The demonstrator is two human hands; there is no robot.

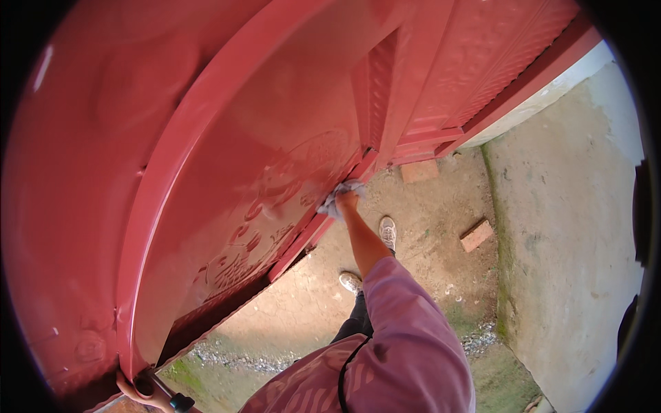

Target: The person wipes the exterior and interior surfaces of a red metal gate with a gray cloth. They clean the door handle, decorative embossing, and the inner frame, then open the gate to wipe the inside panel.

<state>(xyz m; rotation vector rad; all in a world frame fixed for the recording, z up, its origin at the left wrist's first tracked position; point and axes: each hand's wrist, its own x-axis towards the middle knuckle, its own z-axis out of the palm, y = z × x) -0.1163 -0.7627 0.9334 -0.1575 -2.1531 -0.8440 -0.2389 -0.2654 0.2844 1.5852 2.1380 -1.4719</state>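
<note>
A large red metal gate (232,170) with embossed panels fills the left and top of the view. My right hand (348,199) presses a crumpled grey cloth (330,206) against the lower rail of the gate, near its embossed pattern. At the bottom left, my left hand (135,391) is at the lower end of the gate's curved red edge (155,206), its fingers around that end beside a metal rod. Part of this hand is hidden by the gate.
A brick (476,236) lies on the dirt ground (428,242), and another (419,171) is by the gate's foot. A concrete wall (563,206) with a mossy base runs along the right. My shoes (388,232) stand below the gate. Gravel and grass lie behind me.
</note>
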